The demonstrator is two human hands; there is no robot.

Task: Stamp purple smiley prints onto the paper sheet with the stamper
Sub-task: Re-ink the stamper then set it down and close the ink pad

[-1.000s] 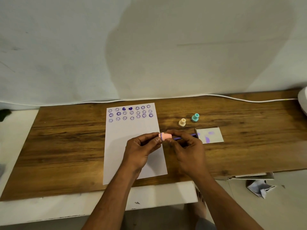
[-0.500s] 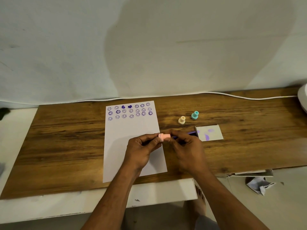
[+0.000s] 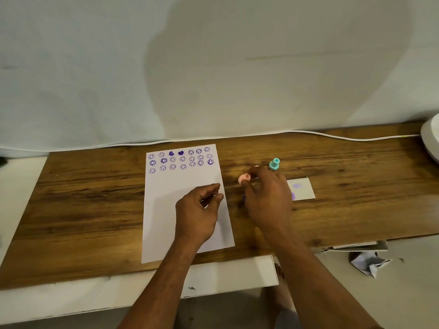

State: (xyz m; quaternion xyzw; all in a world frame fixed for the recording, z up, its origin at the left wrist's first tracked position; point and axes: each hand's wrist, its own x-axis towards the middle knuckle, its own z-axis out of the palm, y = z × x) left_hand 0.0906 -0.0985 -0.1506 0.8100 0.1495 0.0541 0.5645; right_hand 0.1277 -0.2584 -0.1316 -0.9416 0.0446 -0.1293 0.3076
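Observation:
A white paper sheet [image 3: 166, 210] lies on the wooden board [image 3: 90, 198], with rows of purple smiley prints [image 3: 180, 160] along its far end. My right hand [image 3: 266, 198] is just right of the sheet, and its fingertips are closed on a small pink stamper [image 3: 244, 178], which is blurred. A bit of purple [image 3: 244, 197] shows under that hand. My left hand [image 3: 199, 210] hovers over the sheet's right side with its fingers loosely apart and nothing in them.
A teal stamper [image 3: 274, 164] stands beyond my right hand. A paper scrap [image 3: 305, 189] with purple ink smears lies to its right. A white cable [image 3: 332, 136] runs along the wall. Crumpled paper [image 3: 365, 262] lies on the floor at lower right.
My left hand let go of the pink stamper and stayed over the sheet. My right hand carried the stamper away from me, toward the other stampers.

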